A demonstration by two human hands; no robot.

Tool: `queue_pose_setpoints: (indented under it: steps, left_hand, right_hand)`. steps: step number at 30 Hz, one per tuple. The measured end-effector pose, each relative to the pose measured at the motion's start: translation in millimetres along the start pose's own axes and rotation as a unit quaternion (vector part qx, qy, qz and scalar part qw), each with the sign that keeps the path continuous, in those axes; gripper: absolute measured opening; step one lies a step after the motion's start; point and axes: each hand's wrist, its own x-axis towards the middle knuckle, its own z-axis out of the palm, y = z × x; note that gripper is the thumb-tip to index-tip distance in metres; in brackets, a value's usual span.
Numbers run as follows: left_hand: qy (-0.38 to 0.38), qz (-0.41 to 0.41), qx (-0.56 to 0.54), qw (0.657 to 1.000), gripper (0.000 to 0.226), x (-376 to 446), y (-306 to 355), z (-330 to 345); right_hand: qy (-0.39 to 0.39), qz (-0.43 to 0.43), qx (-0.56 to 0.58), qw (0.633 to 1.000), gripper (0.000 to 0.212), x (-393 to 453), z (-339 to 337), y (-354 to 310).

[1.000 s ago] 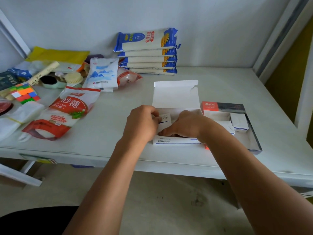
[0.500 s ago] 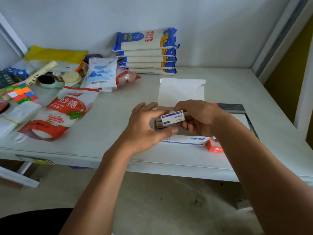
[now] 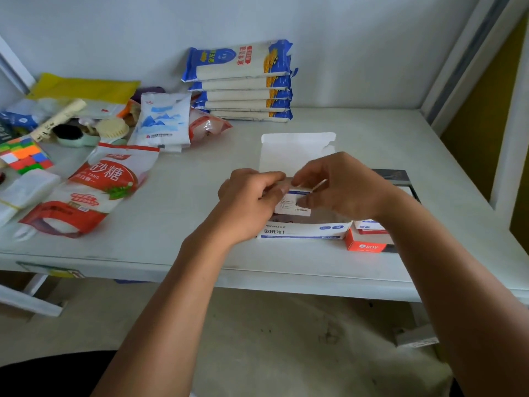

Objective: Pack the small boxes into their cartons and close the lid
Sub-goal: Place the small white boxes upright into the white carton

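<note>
Bare forearms, no sleeves, rings or watch.

Soft, even daylight — slight motion blur, edges bowed.

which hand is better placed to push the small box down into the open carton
Probably the right hand: its fingers pinch the small box top and bottom, directly above the white carton with its lid up. The left hand only steadies the box's left edge.

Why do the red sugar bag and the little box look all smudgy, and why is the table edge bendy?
Head view: the camera and hands are moving, so the red sugar bag and small box smear; the wide lens bends the table edge; soft daylight, no glare.
</note>
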Motion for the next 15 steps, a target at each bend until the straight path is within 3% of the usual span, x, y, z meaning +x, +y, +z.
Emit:
queue_pose_setpoints:
  steps: [3,5,9,15]
  left_hand:
    - [0.036,-0.047,0.040,0.997,0.026,-1,1,0]
    - [0.028,-0.057,0.074,0.995,0.025,-1,-2,1]
    - [0.006,-0.067,0.083,0.994,0.031,1,-5,1]
    - [0.020,-0.094,0.116,0.989,0.031,6,5,0]
  right_hand:
    - [0.025,0.021,-0.073,0.997,0.013,-2,2,5]
    - [0.064,0.019,-0.139,0.988,0.022,-1,4,6]
    - [0.125,0.008,-0.166,0.978,0.031,-2,11,-1]
    - [0.071,-0.035,-0.167,0.983,0.033,1,21,-3]
